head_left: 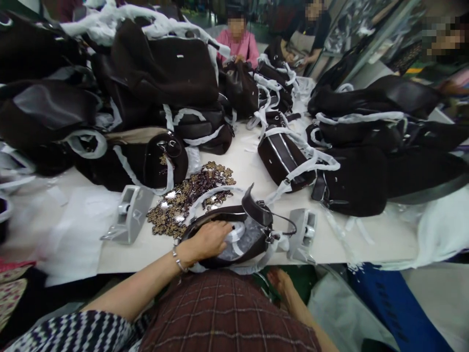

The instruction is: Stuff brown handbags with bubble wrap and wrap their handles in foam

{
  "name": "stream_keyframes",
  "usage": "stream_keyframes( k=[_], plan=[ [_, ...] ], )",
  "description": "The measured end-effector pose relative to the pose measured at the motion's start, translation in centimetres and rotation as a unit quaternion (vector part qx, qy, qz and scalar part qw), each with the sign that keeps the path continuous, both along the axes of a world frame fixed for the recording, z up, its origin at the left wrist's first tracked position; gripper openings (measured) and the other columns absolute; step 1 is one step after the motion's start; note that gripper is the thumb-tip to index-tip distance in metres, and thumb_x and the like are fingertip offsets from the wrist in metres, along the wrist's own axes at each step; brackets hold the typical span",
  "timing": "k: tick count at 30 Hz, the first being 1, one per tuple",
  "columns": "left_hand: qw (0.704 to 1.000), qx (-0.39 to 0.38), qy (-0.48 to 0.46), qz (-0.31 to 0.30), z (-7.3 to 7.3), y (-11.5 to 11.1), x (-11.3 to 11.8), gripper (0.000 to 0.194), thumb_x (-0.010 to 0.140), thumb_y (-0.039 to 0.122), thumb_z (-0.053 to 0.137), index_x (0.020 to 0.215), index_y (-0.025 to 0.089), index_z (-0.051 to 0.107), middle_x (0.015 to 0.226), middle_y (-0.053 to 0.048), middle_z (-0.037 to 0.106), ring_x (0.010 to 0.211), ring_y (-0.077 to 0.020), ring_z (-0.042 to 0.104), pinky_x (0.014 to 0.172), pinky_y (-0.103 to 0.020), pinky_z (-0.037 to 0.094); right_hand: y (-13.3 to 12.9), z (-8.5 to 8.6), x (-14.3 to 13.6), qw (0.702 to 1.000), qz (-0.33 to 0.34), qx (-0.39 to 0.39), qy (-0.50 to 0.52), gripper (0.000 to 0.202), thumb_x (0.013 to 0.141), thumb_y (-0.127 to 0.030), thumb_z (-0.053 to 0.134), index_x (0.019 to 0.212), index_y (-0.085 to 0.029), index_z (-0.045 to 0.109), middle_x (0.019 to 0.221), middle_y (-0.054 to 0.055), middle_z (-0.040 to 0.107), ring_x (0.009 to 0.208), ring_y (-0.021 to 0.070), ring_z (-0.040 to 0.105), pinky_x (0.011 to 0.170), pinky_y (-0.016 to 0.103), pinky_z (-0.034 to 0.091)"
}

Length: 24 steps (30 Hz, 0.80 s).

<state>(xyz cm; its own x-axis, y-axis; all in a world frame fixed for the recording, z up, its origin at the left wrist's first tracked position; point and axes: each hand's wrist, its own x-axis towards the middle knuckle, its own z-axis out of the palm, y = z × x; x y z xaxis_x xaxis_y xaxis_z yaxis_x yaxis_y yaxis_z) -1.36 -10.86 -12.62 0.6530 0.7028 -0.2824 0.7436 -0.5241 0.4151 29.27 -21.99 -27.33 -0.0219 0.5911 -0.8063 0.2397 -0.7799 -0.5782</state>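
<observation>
A dark brown handbag (256,249) lies on the table's front edge with its zip top unfastened. Clear plastic and a coiled strap in white wrapping (236,232) show inside it. My left hand (210,239) reaches into the opening from the left, its curled fingers closed at the coiled strap; the fingertips are partly hidden. Below the table edge, beside the bag, is my right hand (280,281); its fingers are blurred and partly covered, so their grip is unclear. Just behind the bag is a pile of flower-shaped tan and dark charms (183,203).
Grey tape dispensers stand left (128,215) and right (303,232) of the bag. Dark bags with white-wrapped handles (164,68) are heaped at the left; more bags (355,181) lie right. A person in pink (252,49) and others work behind. A blue sack (388,308) hangs lower right.
</observation>
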Motion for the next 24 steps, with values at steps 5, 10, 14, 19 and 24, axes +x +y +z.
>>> stream_keyframes(
  k=[5, 10, 14, 19, 24],
  plan=[
    [0.995, -0.090, 0.007, -0.035, 2.3, -0.5, -2.1, 0.018, 0.086, 0.029, 0.052, 0.100, 0.019, 0.056, 0.095, -0.007, 0.070, 0.086, -0.0239, 0.067, 0.077, -0.032, 0.050, 0.0, 3.1, 0.2, 0.997, -0.067, -0.006, 0.040, 0.041, 0.076, -0.064, 0.049, 0.085, -0.026, 0.063, 0.093, 0.010, 0.070, 0.110, 0.0278, 0.065, 0.100, 0.043, 0.050],
    [0.996, -0.045, 0.007, -0.077, 3.6, -2.6, -1.8, 0.023, 0.091, 0.028, 0.046, 0.109, 0.016, 0.055, 0.091, -0.011, 0.071, 0.081, -0.0259, 0.069, 0.071, -0.033, 0.050, 0.5, 16.0, 0.5, 0.988, 0.066, -0.066, 0.122, 0.043, 0.078, -0.054, 0.068, 0.096, -0.015, 0.068, 0.096, 0.014, 0.072, 0.082, 0.0228, 0.071, 0.076, 0.036, 0.058],
    [0.996, -0.037, 0.004, -0.086, 3.0, -3.6, -1.2, 0.023, 0.094, 0.023, 0.040, 0.110, 0.014, 0.055, 0.083, -0.011, 0.071, 0.072, -0.0266, 0.068, 0.063, -0.033, 0.049, 6.3, 21.5, -6.7, 0.939, 0.260, 0.199, 0.103, 0.028, 0.094, -0.038, 0.052, 0.103, -0.019, 0.072, 0.102, 0.008, 0.073, 0.096, 0.0189, 0.068, 0.091, 0.034, 0.053],
    [0.996, -0.029, 0.005, -0.080, 2.2, -4.1, -1.4, 0.024, 0.093, 0.020, 0.041, 0.108, 0.013, 0.058, 0.085, -0.011, 0.072, 0.075, -0.0261, 0.069, 0.066, -0.033, 0.049, 13.2, 14.9, -16.7, 0.758, 0.543, 0.317, -0.172, 0.040, 0.089, -0.005, 0.044, 0.121, -0.016, 0.066, 0.122, 0.010, 0.067, 0.116, 0.0196, 0.060, 0.102, 0.032, 0.046],
    [0.997, -0.052, 0.018, -0.060, 2.7, -4.2, -1.8, 0.019, 0.091, 0.021, 0.045, 0.103, 0.017, 0.061, 0.084, -0.009, 0.072, 0.075, -0.0257, 0.070, 0.065, -0.031, 0.049, 15.5, 10.0, -19.8, 0.711, 0.592, 0.267, -0.269, 0.028, 0.095, -0.014, 0.051, 0.120, -0.011, 0.063, 0.115, 0.016, 0.067, 0.104, 0.0241, 0.066, 0.090, 0.040, 0.054]
  ],
)
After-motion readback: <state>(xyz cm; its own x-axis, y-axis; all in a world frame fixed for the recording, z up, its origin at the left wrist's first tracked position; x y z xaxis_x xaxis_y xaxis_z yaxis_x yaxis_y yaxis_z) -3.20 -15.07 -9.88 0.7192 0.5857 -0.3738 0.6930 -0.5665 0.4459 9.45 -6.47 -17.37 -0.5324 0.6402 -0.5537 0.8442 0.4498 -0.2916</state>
